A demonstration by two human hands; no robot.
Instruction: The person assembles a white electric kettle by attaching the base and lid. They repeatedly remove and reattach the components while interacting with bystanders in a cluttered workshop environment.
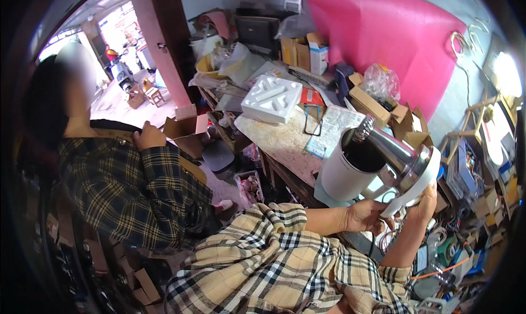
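Observation:
My right hand (423,205) is wrapped around the white plastic end of a shiny steel appliance part (395,152), which looks like the motor head of a soy milk maker. It is tilted, and its narrower metal tip points up and left, over the open mouth of a white cylindrical pot (344,176) with a dark inside. My left hand (366,215) is closed at the lower white handle-like piece of the same part; its fingers are partly hidden. The pot stands upright on the table's near right end, just beyond my hands.
On the worktable (274,138) lie a white foam block (272,97), a printed sheet (338,126) and glasses (313,121). Cardboard boxes (372,103) line the pink-covered wall. Cables and tools (444,248) crowd the right. A person in dark plaid (126,177) stands at left.

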